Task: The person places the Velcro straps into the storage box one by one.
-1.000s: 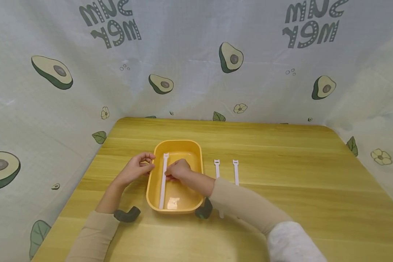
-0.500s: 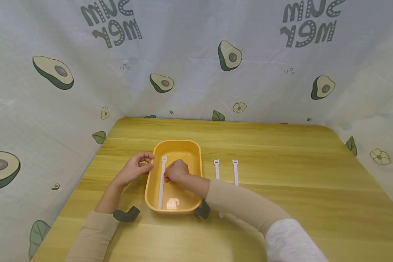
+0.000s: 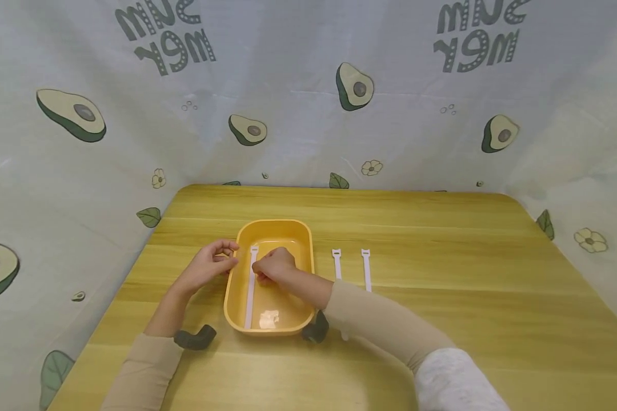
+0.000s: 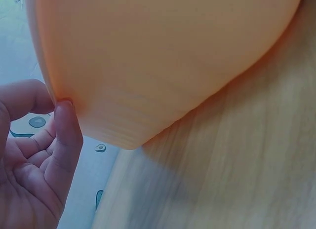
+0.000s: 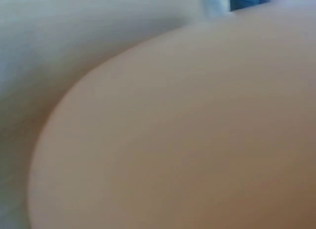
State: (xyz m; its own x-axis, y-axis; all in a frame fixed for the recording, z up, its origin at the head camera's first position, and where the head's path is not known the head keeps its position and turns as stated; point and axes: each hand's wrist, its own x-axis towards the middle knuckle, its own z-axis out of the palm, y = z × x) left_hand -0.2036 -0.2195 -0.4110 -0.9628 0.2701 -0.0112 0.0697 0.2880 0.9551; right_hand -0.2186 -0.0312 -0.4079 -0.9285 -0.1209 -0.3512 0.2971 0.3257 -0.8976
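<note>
A yellow rectangular container [image 3: 291, 308] stands on the table in the head view, with one white slotted-end strap, like a hook-and-loop cable tie [image 3: 249, 302], lying lengthwise along its left side inside. My left hand [image 3: 209, 265] is at the container's left rim; in the left wrist view its thumb and index finger pinch the rim. My right hand [image 3: 276, 264] reaches into the container with curled fingers, the fingertips right at the upper part of the strap. I cannot tell whether they grip it. The right wrist view is mostly filled by a blurred pale surface.
Two more white straps, a nearer strap [image 3: 337, 262] and a farther strap [image 3: 367, 268], lie on the wooden table [image 3: 442, 251] right of the container, partly hidden by the right sleeve [image 3: 385, 325]. Avocado-printed cloth [image 3: 298, 80] hangs behind and beside the table.
The strap in the container has slid slightly toward the near end. My right fingers have shifted a little left over it. My left hand keeps its place at the rim.
</note>
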